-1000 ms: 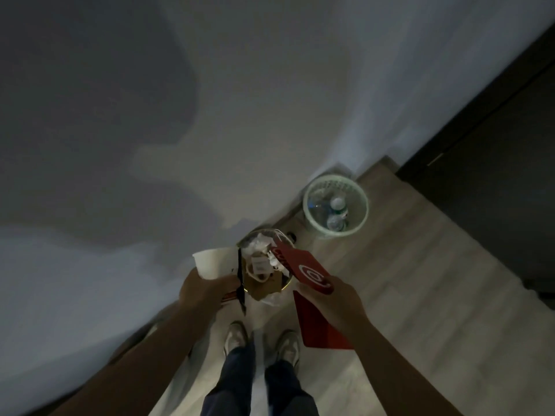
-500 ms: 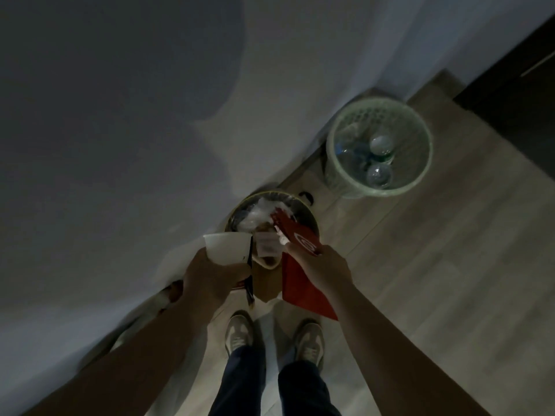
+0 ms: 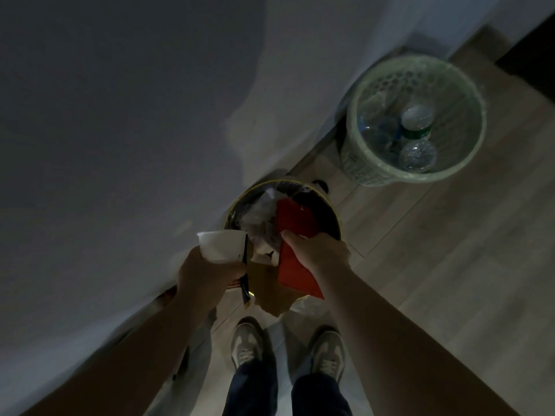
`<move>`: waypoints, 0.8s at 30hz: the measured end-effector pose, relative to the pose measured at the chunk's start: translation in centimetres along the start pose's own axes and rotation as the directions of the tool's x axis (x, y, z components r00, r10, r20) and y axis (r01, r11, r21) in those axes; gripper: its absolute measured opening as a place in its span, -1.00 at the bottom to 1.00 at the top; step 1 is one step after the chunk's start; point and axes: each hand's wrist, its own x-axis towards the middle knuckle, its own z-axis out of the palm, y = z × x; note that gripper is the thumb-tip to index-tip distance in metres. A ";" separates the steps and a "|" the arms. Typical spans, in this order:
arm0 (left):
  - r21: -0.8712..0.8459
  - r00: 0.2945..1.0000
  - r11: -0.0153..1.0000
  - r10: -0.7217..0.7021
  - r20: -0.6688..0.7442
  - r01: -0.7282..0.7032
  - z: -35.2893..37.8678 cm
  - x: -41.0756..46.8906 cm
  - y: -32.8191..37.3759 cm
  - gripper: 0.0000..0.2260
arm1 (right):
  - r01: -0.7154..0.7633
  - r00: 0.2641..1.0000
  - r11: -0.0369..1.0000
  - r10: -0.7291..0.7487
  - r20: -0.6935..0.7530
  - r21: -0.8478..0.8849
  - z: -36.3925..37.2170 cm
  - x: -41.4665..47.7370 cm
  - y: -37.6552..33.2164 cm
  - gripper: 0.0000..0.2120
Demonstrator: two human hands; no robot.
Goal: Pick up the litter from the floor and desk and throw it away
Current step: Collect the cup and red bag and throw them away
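- Two pale shoes (image 3: 247, 343) stand side by side on the wooden floor (image 3: 450, 265), with two bare forearms reaching forward above them.
- The left hand (image 3: 207, 274) grips one white paper cup (image 3: 222, 246) and one thin dark stick (image 3: 244, 277) pressed against its side.
- The right hand (image 3: 318, 253) is closed round one flat red packet (image 3: 292, 223), thumb on top. The packet's upper end lies over the mouth of the bin.
- One piece of brown cardboard (image 3: 267, 289) hangs between the two hands.
- One dark round bin (image 3: 336, 217) with a gold rim stands against the wall (image 3: 120, 115) and holds crumpled clear plastic (image 3: 258, 211).
- Farther off, one green mesh basket (image 3: 357, 163) holds two plainly visible plastic bottles (image 3: 417, 156); a bluish shape beside them is too blurred to tell.
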 end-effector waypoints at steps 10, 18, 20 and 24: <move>0.025 1.000 1.000 -0.006 -0.015 0.007 1.0 1.9 -0.3 -0.41 | 0.313 0.942 0.945 -0.322 -0.095 -0.097 2.8 -0.5 5.2 -0.26; 0.203 0.992 0.977 -0.085 0.089 0.066 3.6 4.2 3.3 -0.33 | 0.442 0.877 0.894 -0.449 -0.171 -0.078 -0.4 -2.0 7.5 -0.36; 0.206 0.983 0.974 -0.125 0.138 0.095 4.6 4.9 4.2 -0.20 | 0.433 0.884 0.900 -0.436 -0.166 -0.057 -1.1 -2.2 7.5 -0.36; 0.175 0.981 0.980 -0.119 0.153 0.092 6.6 5.7 4.6 -0.14 | 0.402 0.905 0.915 -0.401 -0.145 -0.025 -1.9 -2.4 7.6 -0.36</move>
